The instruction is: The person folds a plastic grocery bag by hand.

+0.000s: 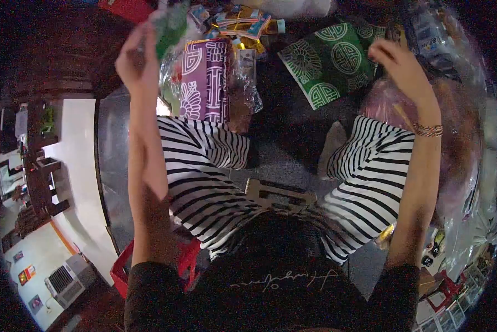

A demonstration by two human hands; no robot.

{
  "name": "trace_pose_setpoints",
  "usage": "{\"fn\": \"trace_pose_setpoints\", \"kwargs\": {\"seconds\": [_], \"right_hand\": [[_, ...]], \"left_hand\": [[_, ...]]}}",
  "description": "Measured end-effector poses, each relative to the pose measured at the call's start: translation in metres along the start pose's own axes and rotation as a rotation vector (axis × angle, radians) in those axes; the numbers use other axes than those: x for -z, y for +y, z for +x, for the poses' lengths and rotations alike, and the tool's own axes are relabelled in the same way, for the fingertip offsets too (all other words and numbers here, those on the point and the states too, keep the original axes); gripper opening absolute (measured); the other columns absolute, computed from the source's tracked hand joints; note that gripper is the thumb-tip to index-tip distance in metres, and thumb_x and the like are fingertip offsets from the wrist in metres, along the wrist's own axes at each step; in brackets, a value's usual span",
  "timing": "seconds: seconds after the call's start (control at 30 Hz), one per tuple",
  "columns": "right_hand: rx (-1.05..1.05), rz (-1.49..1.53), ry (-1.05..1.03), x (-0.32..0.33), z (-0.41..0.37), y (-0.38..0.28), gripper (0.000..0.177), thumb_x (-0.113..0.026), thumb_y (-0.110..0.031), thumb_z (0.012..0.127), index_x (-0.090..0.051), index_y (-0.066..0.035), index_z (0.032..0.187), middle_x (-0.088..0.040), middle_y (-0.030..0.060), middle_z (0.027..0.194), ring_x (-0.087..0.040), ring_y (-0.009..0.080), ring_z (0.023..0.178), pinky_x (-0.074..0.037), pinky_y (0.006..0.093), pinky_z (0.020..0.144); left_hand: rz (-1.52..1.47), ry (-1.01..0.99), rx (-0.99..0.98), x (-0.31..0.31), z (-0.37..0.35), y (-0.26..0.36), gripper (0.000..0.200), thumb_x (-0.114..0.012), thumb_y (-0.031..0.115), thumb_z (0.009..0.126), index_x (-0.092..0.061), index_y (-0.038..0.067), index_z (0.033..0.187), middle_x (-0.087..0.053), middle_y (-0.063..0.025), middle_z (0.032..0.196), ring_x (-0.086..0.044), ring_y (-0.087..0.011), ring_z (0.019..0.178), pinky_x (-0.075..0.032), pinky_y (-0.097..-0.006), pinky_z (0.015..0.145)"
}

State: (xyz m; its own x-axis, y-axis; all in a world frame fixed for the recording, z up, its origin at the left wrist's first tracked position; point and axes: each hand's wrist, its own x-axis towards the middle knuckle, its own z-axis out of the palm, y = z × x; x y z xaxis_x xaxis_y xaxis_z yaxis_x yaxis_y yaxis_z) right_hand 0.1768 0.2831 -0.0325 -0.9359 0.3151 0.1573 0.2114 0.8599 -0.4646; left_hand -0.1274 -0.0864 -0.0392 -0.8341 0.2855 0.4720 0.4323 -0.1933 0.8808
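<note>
My left hand is raised at the upper left, its fingers smeared by motion. They appear closed on the edge of a green sheet, which is blurred too. Below and right of it lies a purple bag with white patterns, next to clear plastic wrapping. At the upper right is my right hand, its fingers loosely bent and apart with nothing visible in them. It hovers beside a green patterned bag with white round motifs, lying flat on the floor.
Gold-coloured packs with printed labels lie at the top. A pinkish plastic bag sits under my right forearm. A low wooden stool is between my striped legs. Red plastic shows by my left elbow.
</note>
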Motion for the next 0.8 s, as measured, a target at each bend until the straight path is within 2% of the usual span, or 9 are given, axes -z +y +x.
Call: {"fn": "trace_pose_setpoints", "kwargs": {"seconds": [0.03, 0.1, 0.13, 0.17, 0.27, 0.53, 0.67, 0.73, 0.8], "right_hand": [[-0.068, 0.045, -0.133, -0.001, -0.004, 0.0, 0.03, -0.053, -0.031, 0.094, -0.059, -0.005, 0.108, -0.067, 0.0117, 0.093, -0.064, 0.0261, 0.087, -0.048, 0.0346, 0.08], [-0.121, 0.09, -0.271, 0.001, -0.01, -0.007, 0.03, -0.053, -0.031, 0.094, -0.059, -0.006, 0.109, -0.067, 0.0115, 0.094, -0.064, 0.024, 0.088, -0.048, 0.0349, 0.081], [-0.195, 0.08, -0.369, 0.003, -0.014, -0.012, 0.031, -0.053, -0.031, 0.095, -0.058, -0.006, 0.112, -0.066, 0.0099, 0.095, -0.062, 0.0202, 0.089, -0.047, 0.0327, 0.082], [-0.27, 0.07, -0.466, 0.004, -0.015, -0.014, 0.032, -0.054, -0.03, 0.095, -0.056, -0.006, 0.116, -0.065, 0.0082, 0.096, -0.06, 0.0163, 0.09, -0.046, 0.0305, 0.083], [-0.311, 0.082, -0.588, -0.005, -0.018, -0.002, 0.034, -0.055, -0.03, 0.095, -0.055, -0.007, 0.12, -0.064, 0.0082, 0.098, -0.059, 0.016, 0.091, -0.046, 0.0303, 0.084], [-0.199, 0.131, -0.603, -0.021, -0.005, -0.009, 0.037, -0.056, -0.035, 0.092, -0.057, -0.008, 0.119, -0.066, 0.0136, 0.104, -0.062, 0.0226, 0.096, -0.047, 0.0351, 0.085], [-0.138, -0.05, -0.791, -0.062, 0.027, 0.017, 0.041, -0.054, -0.04, 0.091, -0.059, -0.008, 0.117, -0.065, 0.0136, 0.109, -0.061, 0.0266, 0.1, -0.047, 0.0379, 0.087], [-0.098, -0.077, -0.815, -0.086, 0.038, 0.033, 0.045, -0.055, -0.042, 0.088, -0.06, -0.01, 0.119, -0.065, 0.0148, 0.112, -0.061, 0.0294, 0.103, -0.047, 0.0398, 0.088], [-0.1, -0.228, -0.874, -0.108, 0.05, 0.05, 0.046, -0.055, -0.042, 0.087, -0.061, -0.01, 0.118, -0.064, 0.0153, 0.115, -0.061, 0.03, 0.105, -0.047, 0.0414, 0.09]], "left_hand": [[0.661, -0.143, -0.087, 0.004, -0.011, -0.01, 0.026, -0.054, 0.014, 0.092, -0.065, -0.003, 0.107, -0.069, -0.0093, 0.097, -0.065, -0.0219, 0.092, -0.05, -0.0352, 0.086], [1.36, -0.787, 0.184, 0.008, -0.023, -0.015, 0.026, -0.053, 0.022, 0.094, -0.067, 0.003, 0.106, -0.069, -0.0123, 0.097, -0.065, -0.024, 0.09, -0.049, -0.037, 0.086], [1.095, -0.944, 0.144, 0.012, -0.042, -0.025, 0.029, -0.054, 0.032, 0.093, -0.069, 0.009, 0.104, -0.068, -0.0147, 0.101, -0.065, -0.0275, 0.089, -0.049, -0.0388, 0.085], [1.116, -1.189, 0.638, 0.023, -0.047, -0.046, 0.033, -0.057, 0.035, 0.091, -0.065, 0.018, 0.118, -0.064, -0.0099, 0.117, -0.061, -0.025, 0.106, -0.047, -0.0354, 0.09], [1.164, -1.659, 0.54, 0.022, -0.068, -0.042, 0.049, -0.051, 0.047, 0.092, -0.059, 0.014, 0.127, -0.064, -0.0115, 0.119, -0.063, -0.0295, 0.101, -0.046, -0.039, 0.094], [1.17, -1.225, 0.75, 0.007, -0.047, -0.02, 0.057, -0.051, 0.051, 0.091, -0.048, 0.016, 0.137, -0.058, -0.018, 0.127, -0.054, -0.0298, 0.12, -0.038, -0.0394, 0.104], [1.2, -1.404, 0.247, 0.012, -0.053, -0.035, 0.058, -0.051, 0.051, 0.091, -0.048, 0.016, 0.137, -0.057, -0.0196, 0.127, -0.053, -0.033, 0.121, -0.038, -0.0408, 0.104], [1.248, -1.346, 0.56, -0.024, -0.056, 0.004, 0.058, -0.051, 0.051, 0.091, -0.047, 0.015, 0.137, -0.056, -0.0183, 0.13, -0.052, -0.033, 0.122, -0.037, -0.0399, 0.105], [1.116, -1.31, 0.578, -0.027, -0.062, -0.006, 0.058, -0.053, 0.049, 0.09, -0.047, 0.015, 0.137, -0.055, -0.0188, 0.13, -0.052, -0.0343, 0.121, -0.038, -0.0406, 0.104]]}}
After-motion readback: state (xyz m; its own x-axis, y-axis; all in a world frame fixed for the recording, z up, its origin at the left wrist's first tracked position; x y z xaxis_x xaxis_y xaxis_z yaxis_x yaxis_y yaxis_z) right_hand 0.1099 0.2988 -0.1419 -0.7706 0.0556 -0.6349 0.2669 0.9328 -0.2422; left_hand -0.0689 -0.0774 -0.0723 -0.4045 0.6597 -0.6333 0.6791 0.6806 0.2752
